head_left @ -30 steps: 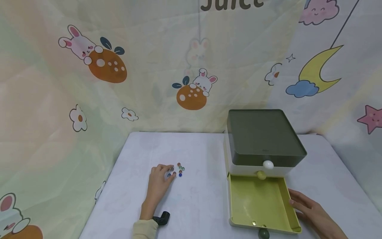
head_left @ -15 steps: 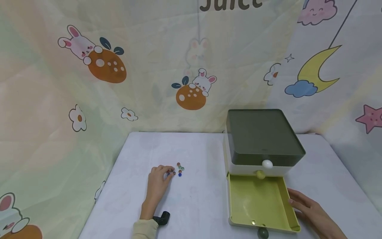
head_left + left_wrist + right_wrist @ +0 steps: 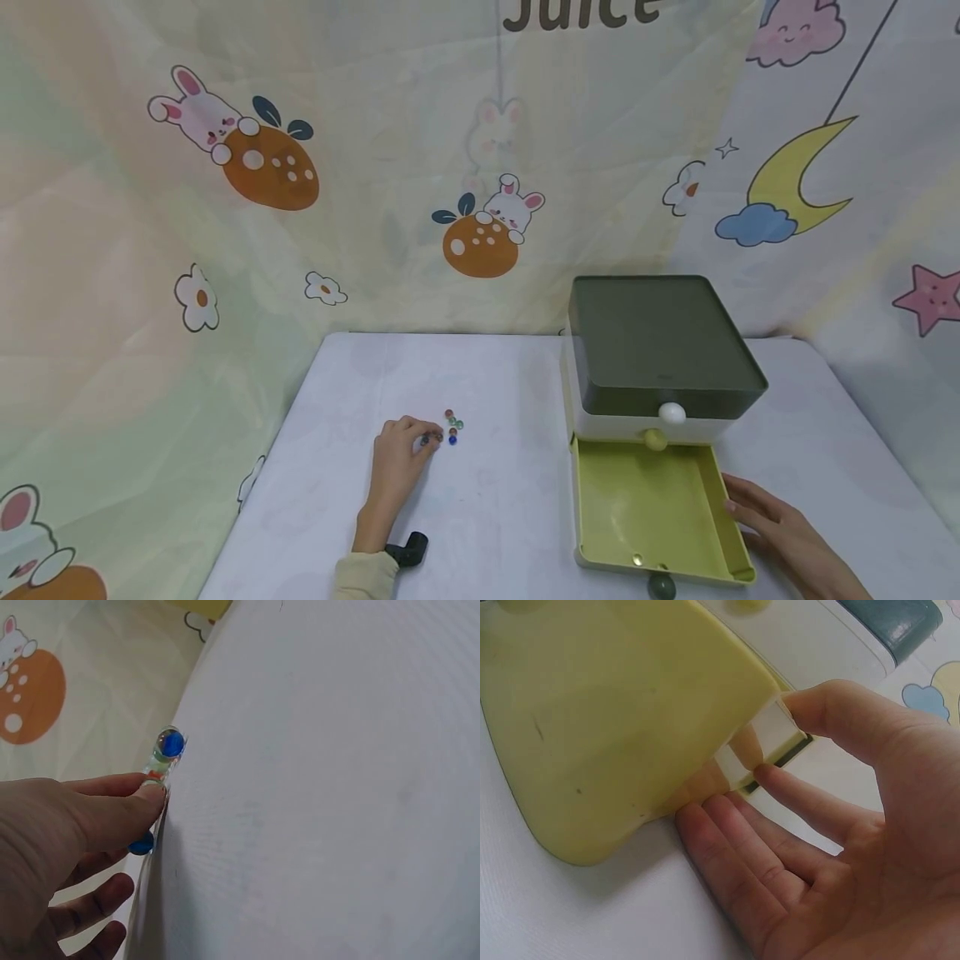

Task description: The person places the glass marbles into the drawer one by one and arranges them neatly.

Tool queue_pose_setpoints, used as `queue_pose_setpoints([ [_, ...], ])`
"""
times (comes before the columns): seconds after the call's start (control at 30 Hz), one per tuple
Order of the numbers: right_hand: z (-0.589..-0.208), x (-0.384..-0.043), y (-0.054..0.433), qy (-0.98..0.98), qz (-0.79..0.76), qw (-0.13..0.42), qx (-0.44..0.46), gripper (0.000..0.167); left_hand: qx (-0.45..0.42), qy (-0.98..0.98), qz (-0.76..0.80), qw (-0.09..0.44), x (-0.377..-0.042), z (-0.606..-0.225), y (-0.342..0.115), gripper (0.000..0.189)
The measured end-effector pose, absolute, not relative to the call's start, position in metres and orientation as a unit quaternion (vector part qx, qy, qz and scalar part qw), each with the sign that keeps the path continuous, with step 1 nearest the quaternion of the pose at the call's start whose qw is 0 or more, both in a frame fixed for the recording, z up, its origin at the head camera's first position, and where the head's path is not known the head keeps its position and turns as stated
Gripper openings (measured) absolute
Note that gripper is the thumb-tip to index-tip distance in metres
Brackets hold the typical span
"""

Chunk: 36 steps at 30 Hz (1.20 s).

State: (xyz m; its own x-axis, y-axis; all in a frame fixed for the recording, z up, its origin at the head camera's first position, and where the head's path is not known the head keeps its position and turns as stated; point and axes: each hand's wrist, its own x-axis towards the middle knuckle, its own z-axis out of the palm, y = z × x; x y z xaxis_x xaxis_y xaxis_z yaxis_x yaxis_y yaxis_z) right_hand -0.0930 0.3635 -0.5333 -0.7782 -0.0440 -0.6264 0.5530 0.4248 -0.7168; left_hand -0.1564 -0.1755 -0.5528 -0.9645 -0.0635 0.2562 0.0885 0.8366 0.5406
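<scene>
At the left of the table, my left hand (image 3: pixel 397 458) pinches a small glass marble (image 3: pixel 438 436) between thumb and forefinger. The fingertips partly cover it. Its other fingers are spread in the left wrist view, where a blue marble (image 3: pixel 142 844) shows just beneath the pinch. Several more marbles, among them a dark blue one (image 3: pixel 453 440), lie close beyond the fingertips. On the right, a yellow-green drawer (image 3: pixel 637 500) is pulled out. My right hand (image 3: pixel 793 533) rests against its outer right wall, fingertips touching the side and thumb at the rim (image 3: pixel 769 679).
Above and behind the drawer stands the cabinet with a dark green top (image 3: pixel 663 333). A white knob (image 3: pixel 672 412) and a yellow-green knob (image 3: pixel 656 439) stick out of its front. The drawer's own dark green knob (image 3: pixel 662 585) points toward me. A printed cloth (image 3: pixel 360 167) hangs behind the table.
My left thumb and forefinger have closed together among the marbles and shifted slightly right onto one. The right hand and the drawer stay in place.
</scene>
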Motion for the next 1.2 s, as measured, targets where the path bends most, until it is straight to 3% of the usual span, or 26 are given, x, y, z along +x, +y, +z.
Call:
queue_pose_setpoints([
  [0.67,-0.533,-0.092,0.366,0.795,-0.515,0.288,0.144,0.095,0.011,-0.937,-0.313,0.156,-0.161,-0.554,-0.173,0.018],
  [1.2,-0.536,-0.093,0.366,0.793,-0.511,0.291,0.156,0.099,-0.036,-0.898,-0.415,0.14,-0.152,-0.526,-0.15,0.017],
])
